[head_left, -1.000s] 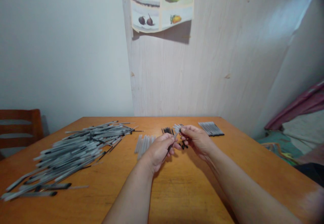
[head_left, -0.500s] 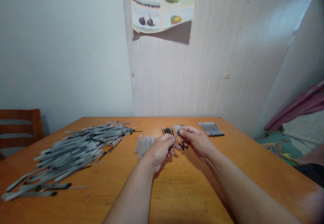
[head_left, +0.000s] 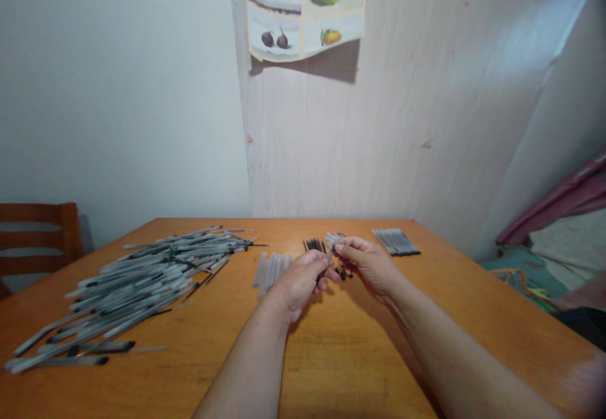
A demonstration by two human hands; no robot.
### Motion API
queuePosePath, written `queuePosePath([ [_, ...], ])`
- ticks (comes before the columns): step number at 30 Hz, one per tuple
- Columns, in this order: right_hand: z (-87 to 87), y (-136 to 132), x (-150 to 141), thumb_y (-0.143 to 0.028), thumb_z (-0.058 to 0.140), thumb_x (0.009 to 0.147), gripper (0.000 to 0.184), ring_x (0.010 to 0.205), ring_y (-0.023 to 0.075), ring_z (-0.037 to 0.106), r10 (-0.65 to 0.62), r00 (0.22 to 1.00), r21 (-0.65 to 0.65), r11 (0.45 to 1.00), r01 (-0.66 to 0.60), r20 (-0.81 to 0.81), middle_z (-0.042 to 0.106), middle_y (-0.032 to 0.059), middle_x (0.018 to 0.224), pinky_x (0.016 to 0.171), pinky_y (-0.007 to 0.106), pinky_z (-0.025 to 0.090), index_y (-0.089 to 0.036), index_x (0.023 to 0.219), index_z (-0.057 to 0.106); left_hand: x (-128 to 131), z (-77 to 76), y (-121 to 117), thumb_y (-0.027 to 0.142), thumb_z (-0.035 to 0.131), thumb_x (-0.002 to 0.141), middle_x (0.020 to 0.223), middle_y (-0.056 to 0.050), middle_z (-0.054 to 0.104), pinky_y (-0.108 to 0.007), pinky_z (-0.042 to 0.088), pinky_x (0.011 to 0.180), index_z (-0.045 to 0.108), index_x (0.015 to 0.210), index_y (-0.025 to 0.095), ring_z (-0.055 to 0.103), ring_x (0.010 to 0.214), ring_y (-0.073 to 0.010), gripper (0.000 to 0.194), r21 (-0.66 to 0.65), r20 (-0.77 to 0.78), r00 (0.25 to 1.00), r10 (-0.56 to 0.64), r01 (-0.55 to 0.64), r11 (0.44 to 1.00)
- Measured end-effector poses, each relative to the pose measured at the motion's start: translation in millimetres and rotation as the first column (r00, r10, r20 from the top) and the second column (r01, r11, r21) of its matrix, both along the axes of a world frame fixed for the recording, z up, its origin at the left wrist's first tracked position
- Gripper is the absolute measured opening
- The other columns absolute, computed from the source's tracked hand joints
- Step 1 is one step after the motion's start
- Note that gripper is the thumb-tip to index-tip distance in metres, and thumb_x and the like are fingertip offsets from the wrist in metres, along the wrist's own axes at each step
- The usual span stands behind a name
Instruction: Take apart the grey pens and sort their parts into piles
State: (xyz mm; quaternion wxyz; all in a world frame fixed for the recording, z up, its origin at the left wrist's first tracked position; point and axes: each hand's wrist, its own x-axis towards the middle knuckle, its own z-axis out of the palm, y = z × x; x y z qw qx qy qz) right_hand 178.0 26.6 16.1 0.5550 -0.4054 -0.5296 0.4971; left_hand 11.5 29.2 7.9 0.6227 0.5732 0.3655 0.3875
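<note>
Both my hands meet over the middle of the table. My left hand (head_left: pixel 305 278) is closed around a slim pen (head_left: pixel 330 255), most of which the fingers hide. My right hand (head_left: pixel 362 261) pinches the pen's dark upper end between thumb and fingertips. Just left of my left hand lies a row of pale translucent pen barrels (head_left: pixel 269 271). Behind the hands are thin black sticks like pen refills (head_left: pixel 314 243) and some small whitish pieces (head_left: pixel 334 238), partly covered. Several small black pieces (head_left: pixel 343 274) lie under my right hand.
A large loose heap of pens (head_left: pixel 146 274) covers the left of the wooden table (head_left: pixel 237 362). At the back right is a neat row of pens (head_left: pixel 396 241) with black ends. A wooden chair (head_left: pixel 35 236) stands at left, and cloths (head_left: pixel 544 248) are piled at right.
The hands keep almost the same hold and place on the pen. The whole view has shifted very slightly.
</note>
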Motion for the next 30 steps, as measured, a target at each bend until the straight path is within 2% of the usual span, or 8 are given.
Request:
queuePosePath([
  [14, 2.2, -1.9, -1.4, -0.042, 0.073, 0.076, 0.027, 0.053, 0.0088, 0.046, -0.006, 0.993, 0.036, 0.999, 0.002, 0.117, 0.06, -0.0017, 0.065, 0.049, 0.023, 0.035, -0.018, 0.072, 0.062, 0.8, 2.5, -3.7, 0.036, 0.051, 0.087, 0.079, -0.004, 0.068, -0.023, 0.029, 0.054, 0.054, 0.092, 0.018, 0.046, 0.056, -0.0086, 0.019, 0.031, -0.074, 0.997, 0.02, -0.018, 0.999],
  [22, 2.4, -2.3, -0.6, -0.044, 0.073, 0.075, 0.029, 0.054, 0.0093, 0.047, 0.049, 0.996, 0.013, 0.999, -0.05, 0.08, 0.06, -0.0016, 0.066, 0.049, 0.023, 0.036, -0.018, 0.072, 0.061, 0.3, -0.2, -1.6, 0.038, 0.054, 0.086, 0.081, -0.004, 0.067, -0.024, 0.027, 0.055, 0.055, 0.092, 0.018, 0.046, 0.056, -0.0083, 0.021, 0.014, -0.045, 0.999, -0.011, 0.011, 1.0],
  [30, 1.1, -2.4, -2.8, -0.042, 0.071, 0.078, 0.028, 0.052, 0.0089, 0.044, -0.024, 0.991, 0.033, 0.999, 0.02, 0.128, 0.057, -0.003, 0.062, 0.048, 0.023, 0.032, -0.018, 0.074, 0.059, 2.8, 3.8, -6.5, 0.033, 0.054, 0.086, 0.079, -0.004, 0.067, -0.024, 0.031, 0.06, 0.056, 0.09, 0.018, 0.046, 0.058, -0.0091, 0.016, 0.061, -0.044, 0.998, 0.044, -0.041, 0.997],
])
